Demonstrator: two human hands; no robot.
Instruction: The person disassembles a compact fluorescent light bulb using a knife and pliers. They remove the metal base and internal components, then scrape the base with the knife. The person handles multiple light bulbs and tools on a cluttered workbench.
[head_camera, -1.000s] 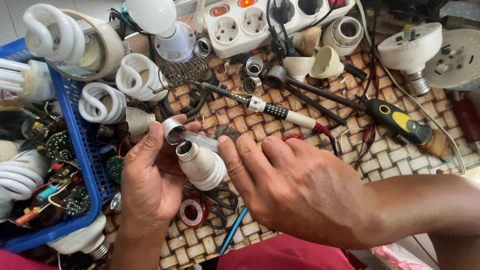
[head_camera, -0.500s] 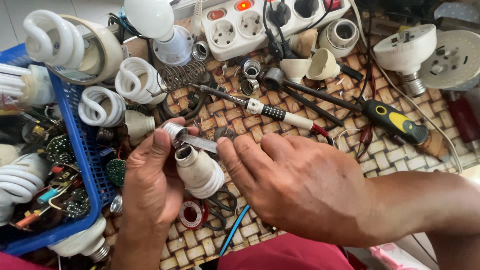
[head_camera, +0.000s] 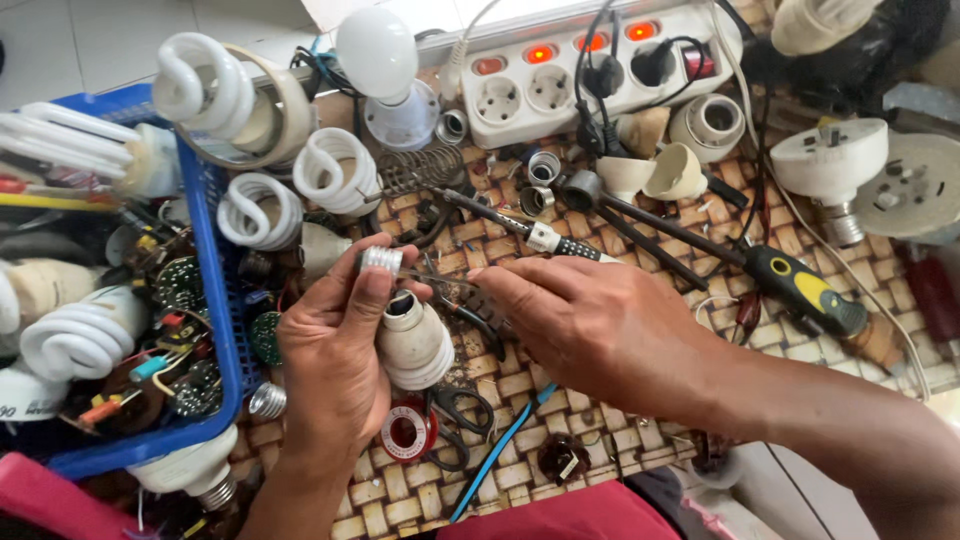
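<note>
Left hand (head_camera: 335, 355) — lamp base (head_camera: 412, 345), screw cap (head_camera: 380, 260)

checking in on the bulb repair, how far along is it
Done: the metal screw cap is off the white bulb base, whose neck shows open. In hand: the left hand holds both base and cap, while the right hand reaches in at the thin wire near the neck. Left: cap not yet back on; the base carries no globe or tube, and the screwdriver lies unused on the woven mat.

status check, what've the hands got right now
Left hand grips white bulb base, thumb on metal screw cap. Right hand at the base's open end, grip hidden. Scissors, solder spool underneath.
</note>
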